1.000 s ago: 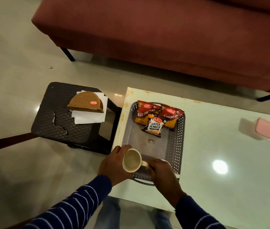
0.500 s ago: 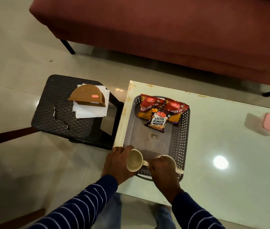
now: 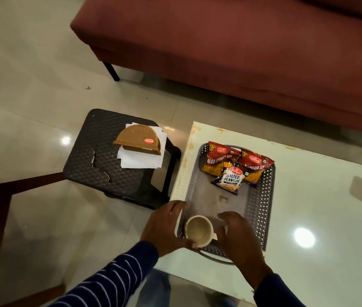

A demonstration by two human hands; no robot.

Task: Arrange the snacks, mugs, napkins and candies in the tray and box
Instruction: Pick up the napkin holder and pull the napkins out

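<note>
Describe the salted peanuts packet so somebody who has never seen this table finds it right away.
Start at the pale table in front of the red sofa and find the grey perforated tray near its left end. Three snack packets lie at the tray's far end; the salted peanuts packet is the smallest, lying on top of the two red ones, with a dark wrapper and a white label reading SALTED PEANUTS.

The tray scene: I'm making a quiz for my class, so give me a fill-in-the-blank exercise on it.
1. The cream mug sits at the tray's ____ end, between the left hand and right hand.
2. The front snack packet reads "Salted ____".
3. The brown napkin holder stands on the dark ____.
4. Behind the table is a maroon ____.

Missing words: near; Peanuts; stool; sofa
</note>
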